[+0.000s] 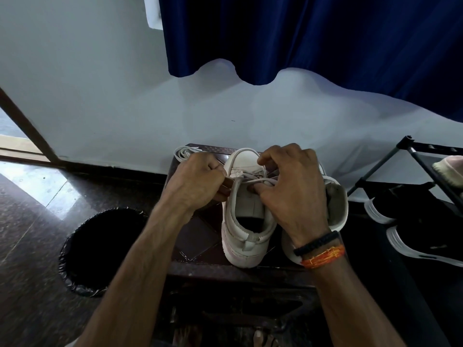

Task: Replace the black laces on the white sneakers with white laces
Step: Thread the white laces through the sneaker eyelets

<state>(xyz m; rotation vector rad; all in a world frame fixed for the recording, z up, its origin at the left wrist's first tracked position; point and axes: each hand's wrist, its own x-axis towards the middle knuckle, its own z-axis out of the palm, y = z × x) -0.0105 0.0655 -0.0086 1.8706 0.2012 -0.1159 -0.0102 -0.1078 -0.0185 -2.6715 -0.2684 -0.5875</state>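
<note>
Two white sneakers stand side by side on a dark stool (195, 236), heels toward me. The left sneaker (246, 221) carries a white lace (260, 182) across its upper eyelets. My left hand (198, 182) pinches one end of that lace at the shoe's left side. My right hand (288, 186) holds the other part of the lace over the tongue, thumb under it. The right sneaker (337, 204) is mostly hidden behind my right hand and wrist. A spare white lace (183, 152) lies bundled at the stool's far left corner. No black lace is in view.
A round bin lined with a black bag (100, 251) stands on the floor left of the stool. A black shoe rack (421, 171) with dark shoes with white soles (423, 236) is at the right. The wall and a blue curtain (300, 36) lie behind.
</note>
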